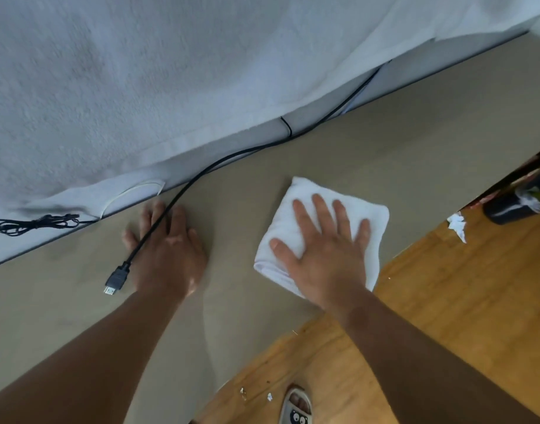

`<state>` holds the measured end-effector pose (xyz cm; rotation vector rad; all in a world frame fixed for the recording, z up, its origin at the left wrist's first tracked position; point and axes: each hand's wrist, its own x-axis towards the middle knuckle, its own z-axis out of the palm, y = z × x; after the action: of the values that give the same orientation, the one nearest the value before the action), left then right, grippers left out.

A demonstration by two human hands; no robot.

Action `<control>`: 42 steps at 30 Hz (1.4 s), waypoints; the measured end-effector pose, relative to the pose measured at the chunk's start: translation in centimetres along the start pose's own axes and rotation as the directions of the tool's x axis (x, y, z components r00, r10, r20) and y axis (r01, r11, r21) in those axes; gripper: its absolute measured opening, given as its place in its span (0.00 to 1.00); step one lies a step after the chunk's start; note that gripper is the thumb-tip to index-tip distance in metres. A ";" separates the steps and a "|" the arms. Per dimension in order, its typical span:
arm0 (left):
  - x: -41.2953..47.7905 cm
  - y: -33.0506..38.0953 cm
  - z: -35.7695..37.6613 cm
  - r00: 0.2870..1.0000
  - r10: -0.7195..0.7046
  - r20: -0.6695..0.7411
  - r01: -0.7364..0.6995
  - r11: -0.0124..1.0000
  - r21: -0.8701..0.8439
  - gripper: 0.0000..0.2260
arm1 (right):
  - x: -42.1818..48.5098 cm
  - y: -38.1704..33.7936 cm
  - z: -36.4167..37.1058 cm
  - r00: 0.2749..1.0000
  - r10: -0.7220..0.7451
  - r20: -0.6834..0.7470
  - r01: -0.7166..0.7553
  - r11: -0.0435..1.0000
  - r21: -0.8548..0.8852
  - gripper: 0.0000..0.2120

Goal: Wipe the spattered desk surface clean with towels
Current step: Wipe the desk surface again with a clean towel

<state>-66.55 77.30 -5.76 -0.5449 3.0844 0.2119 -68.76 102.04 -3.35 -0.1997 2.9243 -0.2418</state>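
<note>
Right hand (325,255) flat, fingers spread, pressing folded white towel (296,221) on tabletop (384,148) near its front edge. Left hand (167,249) flat on tabletop, well left of towel, black cable (183,191) crossing over its fingers.

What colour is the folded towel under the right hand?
The folded towel is plain white; the head view shows it best.
</note>
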 end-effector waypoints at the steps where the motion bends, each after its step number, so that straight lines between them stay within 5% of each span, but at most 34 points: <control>1: 0.1 0.7 0.1 1.000 -0.004 -0.007 0.004 1.000 -0.020 0.20 | -2.1 -0.4 0.5 0.999 -0.047 -0.021 0.047 0.999 0.006 0.38; 6: 0.5 3.3 0.3 0.999 0.005 -0.040 -0.010 0.991 -0.135 0.23 | -3.4 3.1 0.8 0.984 -0.178 -0.029 0.178 0.984 -0.003 0.38; 13: 1.0 6.3 1.3 0.936 0.337 -0.098 -0.346 0.934 -0.090 0.23 | 5.7 13.3 -2.6 0.989 0.103 -0.110 -0.105 0.994 -0.015 0.40; 16: 1.4 8.5 1.3 0.931 0.363 -0.045 -0.365 0.928 -0.072 0.23 | 7.8 15.4 -3.5 0.975 0.172 -0.144 -0.168 0.985 0.039 0.40; 24: 2.3 9.9 1.5 0.898 0.438 -0.047 -0.440 0.897 -0.036 0.23 | 4.1 10.6 -2.3 0.966 0.244 -0.086 -0.244 0.970 0.019 0.40; 32: 4.9 12.7 1.7 0.899 0.437 -0.006 -0.437 0.899 -0.020 0.27 | -7.0 2.6 4.5 0.922 0.041 -0.385 0.018 0.989 0.149 0.33; 37: 7.1 15.0 1.9 0.903 0.429 0.021 -0.429 0.903 -0.005 0.31 | -1.8 11.6 3.0 0.852 0.005 -0.523 0.061 0.992 0.108 0.31; 42: 8.6 17.6 2.2 0.934 0.348 0.080 -0.349 0.937 0.007 0.31 | 5.2 22.3 -1.2 0.927 0.101 -0.360 -0.099 0.995 0.023 0.35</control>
<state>-80.65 91.08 -5.81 0.0185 3.0768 0.1943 -76.69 123.21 -7.05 -0.0017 3.2866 -0.2977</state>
